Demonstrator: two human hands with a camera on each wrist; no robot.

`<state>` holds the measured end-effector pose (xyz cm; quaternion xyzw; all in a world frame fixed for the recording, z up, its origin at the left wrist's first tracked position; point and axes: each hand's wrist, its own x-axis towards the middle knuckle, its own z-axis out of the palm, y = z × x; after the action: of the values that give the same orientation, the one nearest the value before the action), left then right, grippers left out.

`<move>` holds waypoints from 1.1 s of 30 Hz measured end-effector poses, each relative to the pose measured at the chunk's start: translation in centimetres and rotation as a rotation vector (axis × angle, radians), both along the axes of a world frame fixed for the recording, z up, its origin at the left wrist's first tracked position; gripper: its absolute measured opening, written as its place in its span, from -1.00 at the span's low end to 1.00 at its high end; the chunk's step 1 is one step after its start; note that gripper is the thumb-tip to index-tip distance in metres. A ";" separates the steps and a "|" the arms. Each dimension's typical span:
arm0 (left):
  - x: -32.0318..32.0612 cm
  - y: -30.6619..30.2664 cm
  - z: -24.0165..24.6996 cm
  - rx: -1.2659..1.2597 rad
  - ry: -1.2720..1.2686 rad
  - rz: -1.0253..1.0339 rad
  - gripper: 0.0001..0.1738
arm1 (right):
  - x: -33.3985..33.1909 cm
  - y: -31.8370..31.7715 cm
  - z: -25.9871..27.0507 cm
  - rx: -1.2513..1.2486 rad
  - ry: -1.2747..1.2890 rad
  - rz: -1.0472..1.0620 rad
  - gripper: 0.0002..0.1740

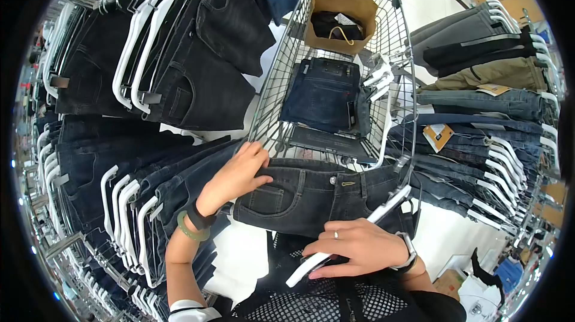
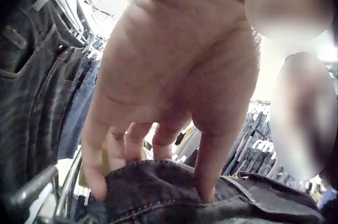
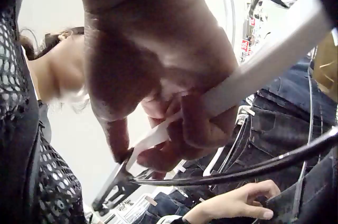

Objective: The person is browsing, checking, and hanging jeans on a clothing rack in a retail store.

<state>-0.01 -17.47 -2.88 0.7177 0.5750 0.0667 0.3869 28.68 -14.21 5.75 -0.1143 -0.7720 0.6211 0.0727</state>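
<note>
A pair of black jeans [image 1: 314,199] lies across the near end of the shopping cart [image 1: 263,103], button and fly facing up. My left hand [image 1: 236,175] grips its waistband at the left side; in the left wrist view the thumb is on one side of the dark denim [image 2: 158,182] and the fingers are on the other. My right hand [image 1: 362,247] holds a white hanger [image 1: 389,205] slantwise over the jeans' right part. The right wrist view shows the fingers curled round the white hanger bar [image 3: 264,60].
Folded dark blue jeans [image 1: 320,97] lie in the cart, with loose white hangers [image 1: 378,76] beside them. A brown paper bag [image 1: 323,43] stands at its far end. Racks of black jeans [image 1: 197,88] flank the left, and hanging trousers [image 1: 479,106] line the right.
</note>
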 end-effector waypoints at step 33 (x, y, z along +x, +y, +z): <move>-1.0 -9.3 -1.9 -0.003 -0.492 0.837 -0.68 | -0.7 9.0 -9.5 0.385 -0.441 0.182 -0.46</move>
<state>-0.97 -26.74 -4.81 0.3870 0.7061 0.3833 0.4524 28.01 -5.20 -3.79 -0.1610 -0.8797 0.4275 -0.1321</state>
